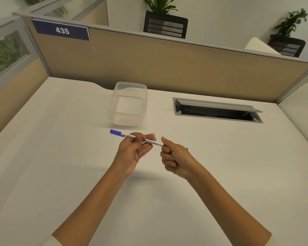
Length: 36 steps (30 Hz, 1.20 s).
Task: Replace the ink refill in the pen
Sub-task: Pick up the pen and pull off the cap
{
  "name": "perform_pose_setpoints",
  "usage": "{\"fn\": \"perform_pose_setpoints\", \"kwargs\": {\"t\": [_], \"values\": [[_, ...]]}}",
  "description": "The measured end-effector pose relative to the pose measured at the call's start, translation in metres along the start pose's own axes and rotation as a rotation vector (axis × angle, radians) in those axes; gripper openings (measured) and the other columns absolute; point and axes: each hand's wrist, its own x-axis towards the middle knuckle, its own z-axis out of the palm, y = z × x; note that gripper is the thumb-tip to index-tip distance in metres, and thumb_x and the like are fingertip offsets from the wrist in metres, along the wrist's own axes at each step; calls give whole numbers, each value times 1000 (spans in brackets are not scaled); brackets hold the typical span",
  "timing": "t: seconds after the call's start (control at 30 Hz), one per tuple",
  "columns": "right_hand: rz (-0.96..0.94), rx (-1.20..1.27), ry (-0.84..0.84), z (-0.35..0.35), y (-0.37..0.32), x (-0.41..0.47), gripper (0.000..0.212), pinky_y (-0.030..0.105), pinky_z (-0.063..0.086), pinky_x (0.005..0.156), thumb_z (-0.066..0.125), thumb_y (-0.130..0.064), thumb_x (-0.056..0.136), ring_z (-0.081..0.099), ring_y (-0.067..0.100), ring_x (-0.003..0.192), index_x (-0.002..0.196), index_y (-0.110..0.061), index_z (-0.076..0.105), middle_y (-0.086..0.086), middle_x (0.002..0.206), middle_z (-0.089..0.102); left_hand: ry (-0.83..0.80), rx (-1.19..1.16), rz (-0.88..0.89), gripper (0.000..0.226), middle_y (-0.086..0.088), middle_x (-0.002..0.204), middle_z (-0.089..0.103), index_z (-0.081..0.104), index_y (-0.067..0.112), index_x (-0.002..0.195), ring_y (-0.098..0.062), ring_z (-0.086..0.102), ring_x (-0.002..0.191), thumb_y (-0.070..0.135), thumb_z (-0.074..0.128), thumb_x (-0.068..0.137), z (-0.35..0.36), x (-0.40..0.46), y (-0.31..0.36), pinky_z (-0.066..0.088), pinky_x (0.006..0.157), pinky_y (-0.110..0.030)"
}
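While I hold the pen (142, 139) above the counter (60, 157), my left hand (132, 151) pinches its white barrel and my right hand (172, 155) is fisted around its near end — blue cap pointing left. Beyond sits a clear plastic box (129, 103), nothing between it and my hands. Right of it, a cable hatch (217, 110) stands open — behind, a tan partition (167, 68) marked 435.

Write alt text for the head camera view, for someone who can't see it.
Two bare hands hold a blue-capped whiteboard pen level above a white desk: the left hand pinches its barrel, the right hand closes over the other end. Behind sit a clear plastic container and an open cable hatch.
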Motion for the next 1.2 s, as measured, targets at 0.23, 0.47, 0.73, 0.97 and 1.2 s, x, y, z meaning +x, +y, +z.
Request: {"fn": "perform_pose_setpoints", "kwargs": {"t": [0.23,0.47,0.73,0.97,1.2], "values": [[-840,-1434,287,-15,2,-3,26,33,46,56,53,-40,91,48,17,64,103,-18,59,-2,85,59,79,-75,-40,20,-10,89,77,57,6,86,-25,72,90,12,41,96,-5,1,1,58,66,-29],[-835,-1079,189,-11,2,-4,23,24,35,53,49,-23,96,42,9,57,78,-11,58,-5,63,48,53,-93,-73,22,-10,89,77,58,6,85,-25,72,89,12,40,96,-5,-1,-2,58,65,-29],[-285,-33,8,5,7,-6,43,16,22,35,45,-25,96,22,8,37,54,-17,43,-9,42,29,2,-83,-35,21,-10,91,76,58,6,83,-26,71,92,12,41,95,-3,1,-1,58,68,-28],[-127,-204,80,5,8,-7,52,19,32,36,45,-52,92,39,12,36,53,-17,53,-1,43,48,21,-56,-24,21,-10,91,76,57,7,85,-26,71,92,10,40,96,-6,1,-2,58,70,-29],[-924,-1249,272,-12,11,-5,12,27,37,57,56,-23,93,47,15,65,96,-12,60,2,84,63,26,-48,-35,21,-9,88,77,57,7,84,-25,72,90,13,40,96,-9,1,-1,58,68,-28]]}}
